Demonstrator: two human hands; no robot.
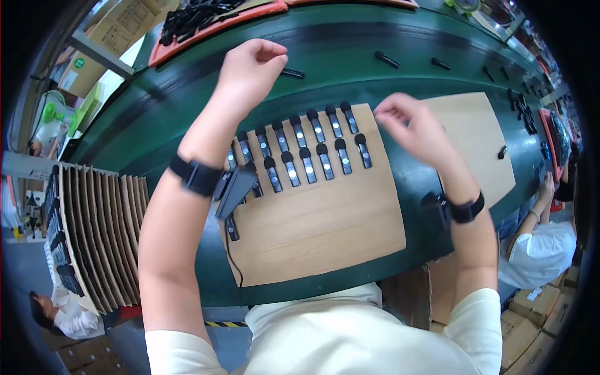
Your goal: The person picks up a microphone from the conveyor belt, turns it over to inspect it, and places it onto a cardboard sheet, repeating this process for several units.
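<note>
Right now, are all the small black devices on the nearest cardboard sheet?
No, several black devices lie on the green surface beyond that cardboard sheet.

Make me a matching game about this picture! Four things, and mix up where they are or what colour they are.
Things:
1. left hand
2. right hand
3. orange tray at upper left
4. work surface

Places and colours:
A. dark green
B. by the upper right corner of the middle cardboard sheet
C. heaped with black pieces
D. near a lone black device

Right pairs: 1-D, 2-B, 3-C, 4-A
</note>
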